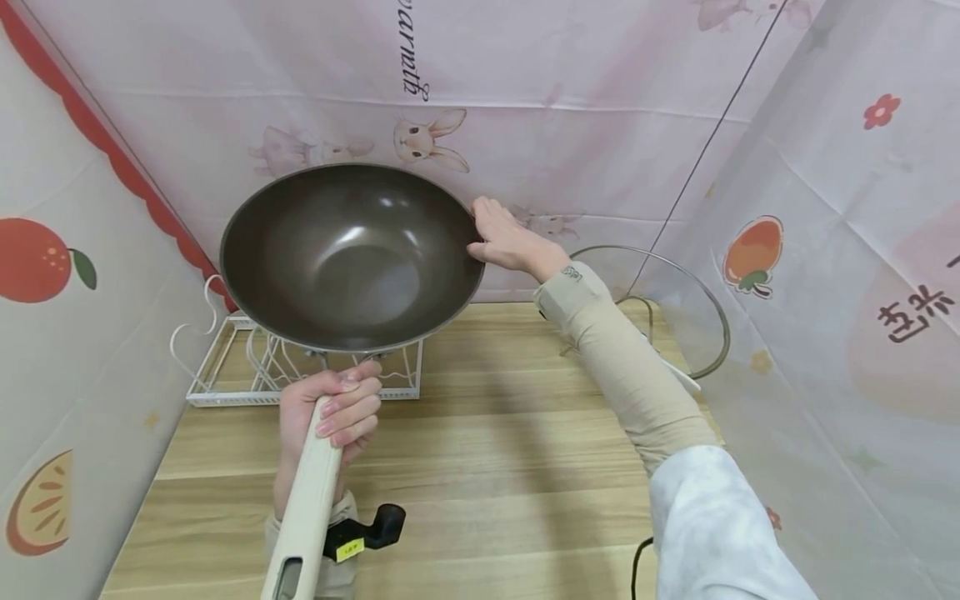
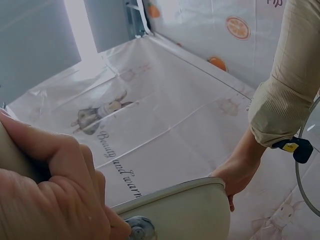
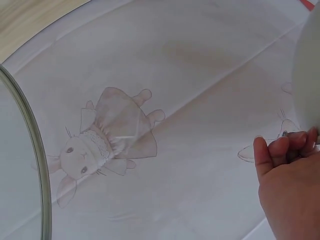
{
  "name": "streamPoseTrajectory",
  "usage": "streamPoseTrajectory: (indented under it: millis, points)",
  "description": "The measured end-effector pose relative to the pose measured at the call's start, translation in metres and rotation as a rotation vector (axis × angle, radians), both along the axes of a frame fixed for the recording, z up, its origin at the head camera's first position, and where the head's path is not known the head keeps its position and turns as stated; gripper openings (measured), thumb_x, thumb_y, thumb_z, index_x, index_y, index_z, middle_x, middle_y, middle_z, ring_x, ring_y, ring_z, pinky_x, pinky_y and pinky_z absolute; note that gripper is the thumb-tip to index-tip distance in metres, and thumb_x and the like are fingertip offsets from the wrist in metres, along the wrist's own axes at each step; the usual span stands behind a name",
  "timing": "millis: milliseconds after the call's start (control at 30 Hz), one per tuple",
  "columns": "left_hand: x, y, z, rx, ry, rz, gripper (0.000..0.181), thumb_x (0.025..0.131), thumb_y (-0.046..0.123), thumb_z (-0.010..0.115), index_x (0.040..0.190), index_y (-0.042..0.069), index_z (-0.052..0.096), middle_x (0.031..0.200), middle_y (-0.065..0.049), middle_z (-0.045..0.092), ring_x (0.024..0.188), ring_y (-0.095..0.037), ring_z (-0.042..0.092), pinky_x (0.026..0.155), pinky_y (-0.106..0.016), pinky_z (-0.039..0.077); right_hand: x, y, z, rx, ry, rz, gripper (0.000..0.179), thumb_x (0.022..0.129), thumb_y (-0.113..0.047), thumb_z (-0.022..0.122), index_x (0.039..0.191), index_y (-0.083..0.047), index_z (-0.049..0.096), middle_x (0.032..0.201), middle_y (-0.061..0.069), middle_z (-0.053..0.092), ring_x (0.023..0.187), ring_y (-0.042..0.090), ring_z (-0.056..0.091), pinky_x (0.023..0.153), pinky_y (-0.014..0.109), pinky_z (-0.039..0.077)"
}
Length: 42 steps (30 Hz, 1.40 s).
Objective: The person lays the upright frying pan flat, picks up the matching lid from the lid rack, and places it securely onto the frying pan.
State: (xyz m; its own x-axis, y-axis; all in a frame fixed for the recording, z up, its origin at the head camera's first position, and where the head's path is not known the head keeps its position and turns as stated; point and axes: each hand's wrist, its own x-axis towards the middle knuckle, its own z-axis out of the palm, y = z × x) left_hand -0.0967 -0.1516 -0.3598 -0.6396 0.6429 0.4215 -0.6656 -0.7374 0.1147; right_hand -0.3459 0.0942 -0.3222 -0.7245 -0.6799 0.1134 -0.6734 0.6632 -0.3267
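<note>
A large wok [image 1: 360,275] with a dark, glossy inside is held up, tilted so its bowl faces me. My left hand [image 1: 333,417] grips its cream handle [image 1: 300,508] close to the bowl. At the wok's right rim is my right hand [image 1: 513,242], its thumb over the inner side and its fingers at the outside. The right wrist view shows those bent fingers [image 3: 280,149] beside the pale outer wall. In the left wrist view the cream outside of the wok [image 2: 192,215] and a round metal fitting [image 2: 141,228] show by the left hand.
Behind and below the wok, a white wire rack [image 1: 300,392] stands on the wood-grain table [image 1: 465,467]. To the right, a glass lid [image 1: 720,317] with a metal rim leans upright near the wall. A black cable [image 1: 637,567] lies at the front right. Printed cloth walls enclose three sides.
</note>
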Motion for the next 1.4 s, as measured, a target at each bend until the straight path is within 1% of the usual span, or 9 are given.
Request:
streamPoseTrajectory:
  millis: [167,400,533,633,800,933,1100,1167,1400]
  points:
    - [-0.002,0.000,0.001,-0.002,0.007,-0.029,0.008,0.090,0.000,0.033,0.093,0.007,0.036,0.062,0.005,0.024,0.044,-0.006,0.023,0.043,-0.017,0.030,0.004,0.006,0.002,-0.020,-0.020,-0.012,0.039,0.086,-0.018,0.055,0.110,0.003,0.034,0.103,0.014,0.031,0.100,0.031,0.032,0.090,0.043,0.031]
    - [-0.004,0.001,0.003,-0.003,0.005,-0.072,0.012,0.089,0.000,0.033,0.089,0.011,0.030,0.062,0.006,0.024,0.044,-0.006,0.024,0.043,-0.017,0.031,0.010,0.014,0.004,-0.066,-0.055,-0.038,0.038,0.085,-0.018,0.054,0.109,0.002,0.033,0.102,0.014,0.030,0.100,0.031,0.031,0.089,0.043,0.030]
    - [-0.005,0.001,0.004,-0.010,0.015,-0.085,0.007,0.091,0.003,0.032,0.092,0.007,0.036,0.062,0.005,0.025,0.044,-0.006,0.023,0.045,-0.018,0.034,0.013,0.020,0.002,-0.087,-0.067,-0.053,0.037,0.085,-0.017,0.053,0.109,0.003,0.033,0.102,0.015,0.030,0.100,0.031,0.031,0.088,0.043,0.031]
    - [-0.006,0.001,0.005,-0.028,0.021,-0.087,0.008,0.092,0.006,0.031,0.094,0.005,0.039,0.061,0.005,0.025,0.044,-0.007,0.023,0.047,-0.020,0.038,0.016,0.024,0.001,-0.108,-0.087,-0.070,0.039,0.086,-0.017,0.053,0.112,0.004,0.032,0.104,0.016,0.031,0.102,0.032,0.031,0.089,0.044,0.031]
    - [-0.008,0.003,0.008,-0.047,0.012,-0.106,0.006,0.093,0.008,0.032,0.094,0.005,0.037,0.060,0.005,0.024,0.043,-0.007,0.023,0.046,-0.019,0.037,0.022,0.033,0.000,-0.145,-0.098,-0.096,0.037,0.087,-0.016,0.053,0.111,0.004,0.031,0.105,0.017,0.030,0.102,0.032,0.031,0.087,0.045,0.030]
    - [-0.010,0.004,0.008,-0.053,-0.014,-0.133,0.013,0.094,0.008,0.029,0.098,0.002,0.040,0.061,0.005,0.023,0.043,-0.007,0.022,0.046,-0.019,0.037,0.024,0.040,-0.001,-0.169,-0.090,-0.107,0.036,0.087,-0.015,0.052,0.109,0.004,0.031,0.104,0.017,0.030,0.102,0.032,0.031,0.086,0.045,0.030]
    - [-0.011,0.002,0.005,-0.095,-0.087,-0.120,0.018,0.093,0.007,0.029,0.103,0.000,0.042,0.063,0.005,0.022,0.044,-0.008,0.023,0.047,-0.024,0.045,0.028,0.047,-0.004,-0.175,-0.089,-0.123,0.039,0.085,-0.014,0.052,0.113,0.005,0.033,0.106,0.018,0.032,0.105,0.033,0.032,0.090,0.047,0.031]
    - [-0.012,0.001,0.005,-0.116,-0.108,-0.121,0.019,0.093,0.007,0.029,0.105,0.000,0.042,0.063,0.004,0.022,0.045,-0.008,0.023,0.047,-0.025,0.046,0.030,0.050,-0.004,-0.178,-0.093,-0.130,0.038,0.085,-0.014,0.053,0.112,0.005,0.033,0.105,0.017,0.032,0.104,0.032,0.032,0.089,0.046,0.031]
    - [-0.015,0.001,0.004,-0.150,-0.109,-0.162,0.014,0.094,0.005,0.030,0.102,0.001,0.041,0.063,0.004,0.022,0.045,-0.008,0.023,0.046,-0.025,0.046,0.036,0.058,-0.007,-0.212,-0.064,-0.166,0.039,0.082,-0.014,0.052,0.112,0.005,0.035,0.104,0.018,0.034,0.101,0.033,0.034,0.088,0.047,0.033]
